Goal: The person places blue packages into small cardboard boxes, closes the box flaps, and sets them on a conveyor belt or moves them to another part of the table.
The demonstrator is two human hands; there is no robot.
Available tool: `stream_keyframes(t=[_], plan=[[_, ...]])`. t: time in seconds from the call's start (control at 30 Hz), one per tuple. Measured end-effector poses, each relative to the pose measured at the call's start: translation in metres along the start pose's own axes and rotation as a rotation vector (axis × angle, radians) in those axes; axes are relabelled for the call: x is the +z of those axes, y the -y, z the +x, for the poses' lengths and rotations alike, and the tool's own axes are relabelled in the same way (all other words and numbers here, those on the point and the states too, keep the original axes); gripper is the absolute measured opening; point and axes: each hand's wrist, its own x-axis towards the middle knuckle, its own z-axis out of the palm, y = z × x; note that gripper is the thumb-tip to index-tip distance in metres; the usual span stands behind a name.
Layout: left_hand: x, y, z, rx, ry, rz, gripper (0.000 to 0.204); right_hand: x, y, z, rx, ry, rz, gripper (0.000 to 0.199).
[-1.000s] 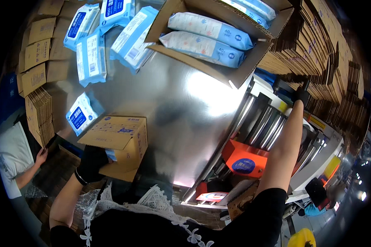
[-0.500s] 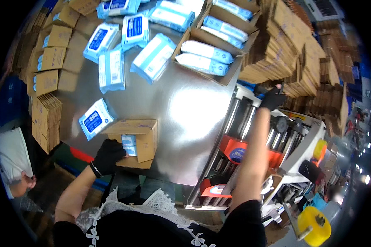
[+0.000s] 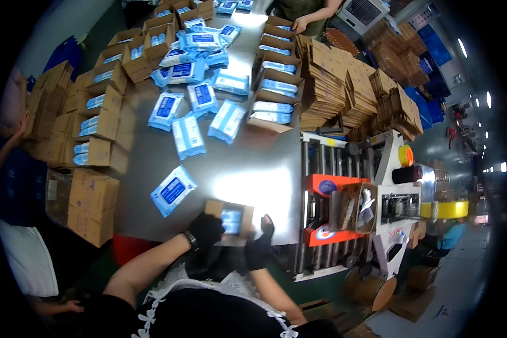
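The small carton (image 3: 245,218) is at the near edge of the metal table (image 3: 211,160), between the left hand (image 3: 205,228), which grasps its left side, and the right hand (image 3: 259,243), whose grip I cannot tell because of blur.

Small brown cardboard box (image 3: 245,221) at the near edge of the metal table, its open side facing the viewer, its outline blurred. Inside, light-blue and white packs (image 3: 231,221) fill much of the opening; their number cannot be made out. The black-gloved left hand (image 3: 205,228) grips the box's left side; the black-gloved right hand (image 3: 259,242) is at its right side, contact unclear. Beyond the left hand, a loose soft pack (image 3: 173,190) with a dark-blue panel lies flat, slanted, apart from the box.
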Motion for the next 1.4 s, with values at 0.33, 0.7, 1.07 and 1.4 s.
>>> stream_keyframes(t=[0.33,0.7,1.07,1.4], plan=[[0.025,0.029,-0.011,-0.042,-0.221,-0.561,0.050,-0.004,-0.007,0.033,-0.223,0.715,-0.361,0.025],[0.128,0.028,0.036,-0.389,-0.503,-1.190,0.069,0.059,0.026,0.003,-0.563,0.315,-0.603,0.060],[0.020,-0.012,0.105,-0.144,-0.582,-0.417,0.073,-0.104,-0.102,0.114,-0.319,0.113,-0.813,0.066],[-0.081,0.083,0.246,-0.735,-0.404,0.014,0.020,-0.116,-0.075,0.122,-0.451,0.267,-0.485,0.063]])
